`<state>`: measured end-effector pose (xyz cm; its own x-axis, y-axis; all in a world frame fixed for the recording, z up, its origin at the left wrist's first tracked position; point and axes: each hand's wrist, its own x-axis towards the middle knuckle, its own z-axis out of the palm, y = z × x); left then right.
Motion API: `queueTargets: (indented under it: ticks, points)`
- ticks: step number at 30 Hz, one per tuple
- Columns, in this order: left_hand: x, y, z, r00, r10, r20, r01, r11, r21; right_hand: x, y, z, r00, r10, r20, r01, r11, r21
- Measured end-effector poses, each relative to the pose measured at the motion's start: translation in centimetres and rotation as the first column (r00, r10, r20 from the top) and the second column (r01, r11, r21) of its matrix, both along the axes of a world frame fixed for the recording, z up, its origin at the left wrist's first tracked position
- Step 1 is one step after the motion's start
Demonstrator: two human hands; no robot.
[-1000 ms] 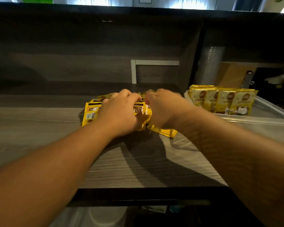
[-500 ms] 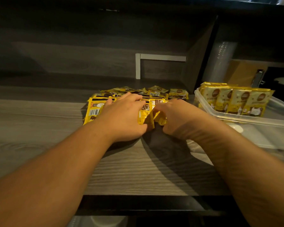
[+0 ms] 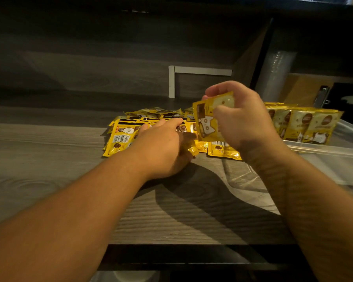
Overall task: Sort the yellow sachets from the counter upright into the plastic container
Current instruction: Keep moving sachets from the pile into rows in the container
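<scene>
Pinching one yellow sachet [image 3: 209, 121], the right hand [image 3: 240, 121] should seat it upright beside the row [image 3: 302, 125] in the plastic container [image 3: 346, 153]; the left hand [image 3: 163, 147] presses flat on the pile [image 3: 122, 135].

At frame centre, the right hand [image 3: 240, 121] pinches one yellow sachet [image 3: 207, 123] above the pile [image 3: 122, 135]; the left hand [image 3: 163, 147] rests on it.

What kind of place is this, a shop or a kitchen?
Probably a café or shop service counter: a wood-grain counter, a stack of clear plastic cups in a cubby, and many identical yellow sachets being stocked.
</scene>
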<state>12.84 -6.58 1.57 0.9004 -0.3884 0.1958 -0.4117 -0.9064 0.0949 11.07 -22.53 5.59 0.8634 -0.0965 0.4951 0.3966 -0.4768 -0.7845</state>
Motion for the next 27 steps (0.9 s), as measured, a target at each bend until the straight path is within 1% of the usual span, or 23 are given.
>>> queueTargets:
  ticks: [3,5,8,10,12,14,16,18,19,23,25,27]
  points:
    - [0.0,-0.3,0.0,0.997,-0.009,-0.071,0.016,0.995,0.094,-0.2,0.0,0.3,0.994,0.079,-0.071,-0.059,0.968,0.243]
    - [0.0,-0.3,0.0,0.997,-0.028,-0.078,0.033,0.998,0.056,-0.2,-0.2,0.4,0.988,0.121,-0.095,-0.076,0.921,0.383]
    - [-0.2,-0.3,0.0,0.999,-0.054,-0.007,0.054,0.999,0.001,-0.2,-0.8,0.7,0.99,0.104,-0.091,-0.045,0.868,0.495]
    - [-0.3,-0.5,0.1,0.998,-0.052,0.021,0.054,0.993,-0.101,-0.2,-1.1,0.8,0.995,0.069,-0.076,-0.02,0.857,0.515]
    - [-0.3,-0.4,0.2,0.999,-0.037,0.007,0.038,0.962,-0.269,-0.3,-1.2,0.9,0.996,0.066,-0.058,-0.024,0.845,0.535]
    - [-0.4,-0.4,0.3,0.999,-0.045,0.018,0.048,0.876,-0.479,-0.4,-1.1,0.9,0.996,0.074,-0.048,-0.037,0.842,0.539]
    - [-0.6,-0.4,0.3,0.994,-0.057,0.091,0.103,0.727,-0.679,-0.5,-1.1,0.8,0.997,0.067,-0.04,-0.036,0.853,0.521]
    - [-0.8,-0.6,0.4,0.986,-0.032,0.166,0.154,0.579,-0.801,-0.7,-1.2,0.8,0.998,0.064,-0.015,-0.047,0.855,0.516]
    - [-0.8,-0.6,0.4,0.981,-0.015,0.193,0.17,0.538,-0.826,-0.8,-1.3,0.9,0.998,0.062,0.006,-0.056,0.852,0.521]
    - [-0.7,-0.9,0.6,0.959,0.05,0.278,0.215,0.509,-0.833,-0.8,-1.6,0.9,0.995,0.014,0.099,-0.064,0.845,0.53]
    - [-0.8,-1.4,1.0,0.951,0.09,0.295,0.224,0.455,-0.862,-0.9,-1.6,0.8,0.99,-0.029,0.138,-0.046,0.861,0.507]
    - [-0.8,-1.9,1.5,0.956,0.124,0.266,0.194,0.414,-0.889,-1.3,-1.4,0.8,0.986,-0.04,0.16,-0.045,0.87,0.491]
